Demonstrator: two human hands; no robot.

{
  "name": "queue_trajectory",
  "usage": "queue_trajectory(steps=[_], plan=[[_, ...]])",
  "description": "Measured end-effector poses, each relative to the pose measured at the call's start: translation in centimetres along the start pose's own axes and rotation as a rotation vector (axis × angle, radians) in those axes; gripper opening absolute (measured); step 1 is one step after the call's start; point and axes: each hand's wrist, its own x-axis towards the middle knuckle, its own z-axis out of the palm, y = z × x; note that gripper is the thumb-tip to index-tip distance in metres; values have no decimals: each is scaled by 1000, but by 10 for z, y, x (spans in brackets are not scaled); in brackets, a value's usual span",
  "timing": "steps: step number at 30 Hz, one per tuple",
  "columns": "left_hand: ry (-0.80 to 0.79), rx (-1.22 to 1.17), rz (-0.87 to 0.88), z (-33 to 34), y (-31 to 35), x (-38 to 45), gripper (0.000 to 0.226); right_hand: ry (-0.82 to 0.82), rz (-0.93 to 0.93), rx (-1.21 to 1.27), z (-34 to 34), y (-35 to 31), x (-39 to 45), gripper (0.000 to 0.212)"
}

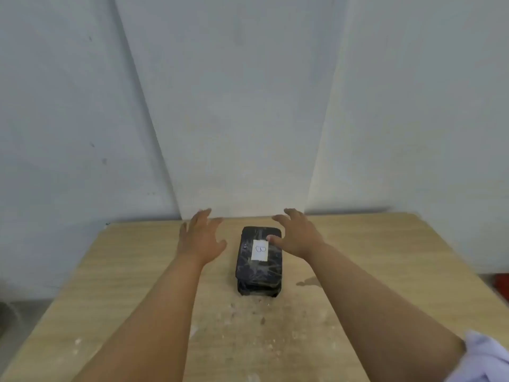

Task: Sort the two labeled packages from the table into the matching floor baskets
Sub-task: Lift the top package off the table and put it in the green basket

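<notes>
A black wrapped package (259, 268) lies on the wooden table (110, 285), a white label marked "B" (260, 250) on its top. It looks like two black packages stacked, the lower one showing at the near end (258, 290). My left hand (199, 238) hovers open just left of the package, fingers spread, not touching it. My right hand (296, 235) is open over the package's far right corner, thumb tip near the label. No floor basket is clearly in view.
The table stands against a pale wall (248, 106). A dark stain (308, 282) and pale scuffs mark the tabletop near the package. A red object (501, 288) shows past the table's right edge, low down. Grey floor (16, 312) lies to the left.
</notes>
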Motion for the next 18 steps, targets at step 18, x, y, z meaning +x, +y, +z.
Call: queue_trajectory(steps=[18], plan=[[-218, -628, -255, 93, 27, -3, 31, -129, 170, 307, 90, 20, 6, 80]])
